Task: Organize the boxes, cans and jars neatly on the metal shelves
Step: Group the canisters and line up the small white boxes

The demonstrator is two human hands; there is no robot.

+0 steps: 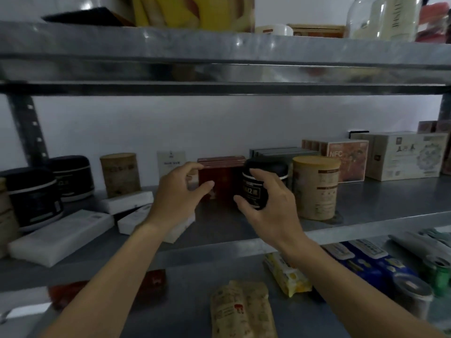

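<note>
On the middle metal shelf a dark red box stands upright at the centre. My left hand is at its left side, thumb and fingers spread around its edge, touching it. Just right of the box sits a black jar with a white band. My right hand cups its front, fingers apart around it. A tan can with a wooden-coloured lid stands right of the jar.
Two more black jars and a tan can stand at the left, with flat white boxes lying in front. Cartons fill the right back. The lower shelf holds pouches, packets and cans.
</note>
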